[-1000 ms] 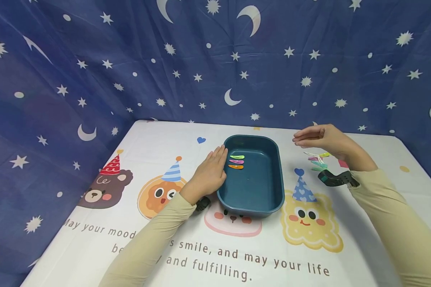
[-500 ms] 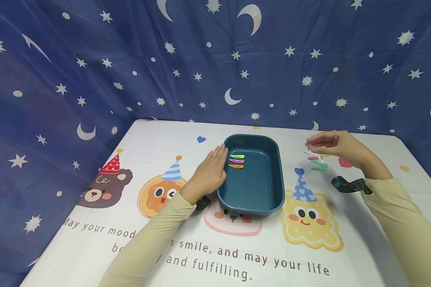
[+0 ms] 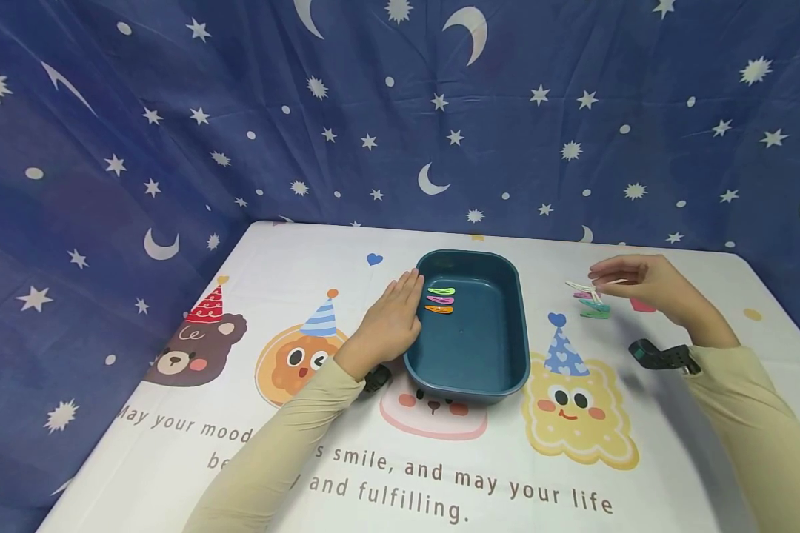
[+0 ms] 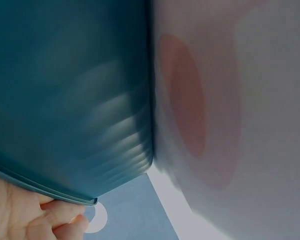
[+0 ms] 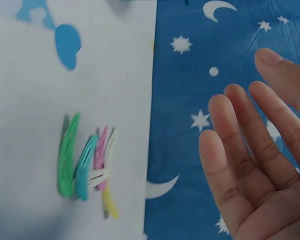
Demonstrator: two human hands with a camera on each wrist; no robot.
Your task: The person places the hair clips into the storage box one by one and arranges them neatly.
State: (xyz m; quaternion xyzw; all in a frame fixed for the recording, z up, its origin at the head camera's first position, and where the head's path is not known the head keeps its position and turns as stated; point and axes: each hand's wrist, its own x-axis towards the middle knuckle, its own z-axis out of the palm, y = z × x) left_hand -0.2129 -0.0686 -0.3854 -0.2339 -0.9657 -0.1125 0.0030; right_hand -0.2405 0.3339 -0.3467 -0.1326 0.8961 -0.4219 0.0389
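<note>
My left hand lies along the left rim of a dark teal plastic bin, fingers straight. In the left wrist view its fingers touch the outside of the rim. Inside the bin, a light green hair clip, a pink one and an orange one lie in a row at the left. My right hand hovers over a small pile of snap hair clips, fingers loosely bent and holding nothing. Green, teal, pink, white and yellow clips make up the pile.
A white tablecloth with cartoon prints and lettering covers the table. Behind and to the left hangs a blue curtain with moons and stars. A black wrist strap piece juts from the right sleeve.
My right hand has moved right and lower, toward the clip pile, covering the yellow clip in the head view. My left hand, the bin and the clips inside it stay as they were.
</note>
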